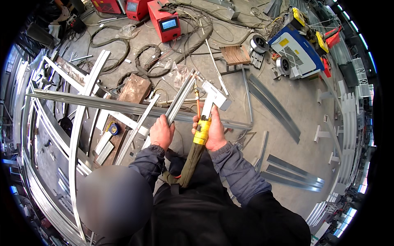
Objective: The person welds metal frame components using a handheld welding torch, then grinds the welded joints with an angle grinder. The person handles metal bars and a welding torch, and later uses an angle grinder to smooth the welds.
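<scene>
My right hand [216, 132] is wrapped around the grip of a handheld welding gun [216, 97], which has a white T-shaped body. Yellow tape [201, 132] binds the gun's lower end to a thick olive-sheathed cable [191, 164] that hangs toward my lap. An orange hose [198, 107] with a brass fitting runs beside the gun. My left hand [162, 133] is closed around a silver grooved metal profile [180, 100], which slants up and away. The gun's tip is close to the profile's far end; whether they touch, I cannot tell.
A long metal rail [106, 105] crosses in front of me. A tape measure [113, 128] lies at left near a rusty block [134, 88]. Red machines [165, 24] and coiled cables stand ahead; a blue-white machine [296, 51] is at far right. Flat metal strips [274, 107] lie right.
</scene>
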Available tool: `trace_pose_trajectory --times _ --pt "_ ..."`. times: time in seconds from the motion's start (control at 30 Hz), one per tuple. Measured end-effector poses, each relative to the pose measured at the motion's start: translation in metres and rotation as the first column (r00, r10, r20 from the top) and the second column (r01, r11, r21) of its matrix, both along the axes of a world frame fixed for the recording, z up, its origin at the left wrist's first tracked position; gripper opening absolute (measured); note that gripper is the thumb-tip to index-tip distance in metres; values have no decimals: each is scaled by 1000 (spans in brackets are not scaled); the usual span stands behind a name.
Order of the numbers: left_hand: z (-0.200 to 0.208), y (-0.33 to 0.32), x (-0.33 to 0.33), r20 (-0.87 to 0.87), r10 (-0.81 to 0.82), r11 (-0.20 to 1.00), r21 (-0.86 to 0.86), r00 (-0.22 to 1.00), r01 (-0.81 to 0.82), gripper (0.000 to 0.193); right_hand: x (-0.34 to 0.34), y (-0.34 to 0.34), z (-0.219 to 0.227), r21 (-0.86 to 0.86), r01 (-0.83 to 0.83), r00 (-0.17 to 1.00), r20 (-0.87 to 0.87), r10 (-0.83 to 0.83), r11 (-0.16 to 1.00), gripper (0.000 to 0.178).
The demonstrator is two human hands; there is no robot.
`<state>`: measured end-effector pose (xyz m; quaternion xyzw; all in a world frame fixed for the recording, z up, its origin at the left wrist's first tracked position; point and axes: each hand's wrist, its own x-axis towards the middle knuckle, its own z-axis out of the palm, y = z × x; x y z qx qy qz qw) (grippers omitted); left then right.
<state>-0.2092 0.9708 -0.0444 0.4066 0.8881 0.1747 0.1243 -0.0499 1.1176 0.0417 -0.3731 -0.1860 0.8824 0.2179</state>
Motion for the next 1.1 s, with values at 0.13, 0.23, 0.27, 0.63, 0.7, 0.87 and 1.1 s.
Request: trace_pose_trajectory --times 0.13,0.23,0.27,0.63,0.7,0.87,1.1 --pt "-1 -3 0 6 2 1000 12 1000 -2 48 4 1 13 25 18 1000 -25 -18 1000 64" --pt "-4 -9 -4 64 9 1000 15 998 -10 58 1 1 30 14 36 999 -33 -36 999 62" --pt "3 -7 -1 -23 3 994 112 1000 -1 62 0 2 35 12 53 998 -26 -53 999 61" --pt "191 -64 18 645 -317 921 384 695 63 76 -76 -47 85 304 189 972 80 -223 934 55" --pt "194 -77 6 634 -212 950 312 744 5 75 -92 -64 94 379 115 982 96 -162 918 53" --pt "177 -114 -46 940 -269 895 325 212 -306 58 -128 -86 93 452 -98 995 50 84 887 47" --pt "169 -113 -95 997 -81 915 80 12 -395 53 -165 -73 55 298 -248 966 145 213 922 51"
